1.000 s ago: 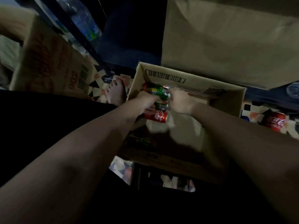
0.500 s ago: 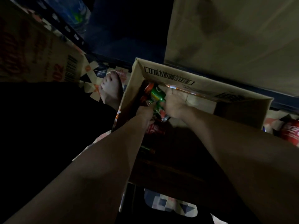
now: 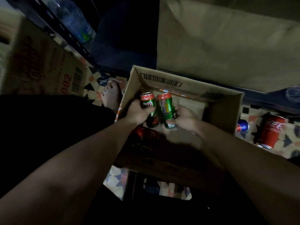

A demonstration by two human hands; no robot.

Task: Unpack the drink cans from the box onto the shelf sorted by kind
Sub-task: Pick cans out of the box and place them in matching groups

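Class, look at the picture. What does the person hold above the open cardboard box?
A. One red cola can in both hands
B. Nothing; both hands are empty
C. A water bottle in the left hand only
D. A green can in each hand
D: the left hand grips one green can and the right hand grips another green can, both over the cardboard box.

This looks like the stockroom or back aisle of a small shop — dim, and crowded with goods. Large cardboard cartons (image 3: 40, 62) with printed barcodes stand on a patterned tile floor (image 3: 290, 132), one open box (image 3: 178, 82) still holding drink cans. A dark metal shelf rail (image 3: 65, 30) with punched slots runs past a big water bottle (image 3: 76, 25). Loose cans (image 3: 271, 132) lie on the floor — and a bare foot (image 3: 112, 96) stands among them.
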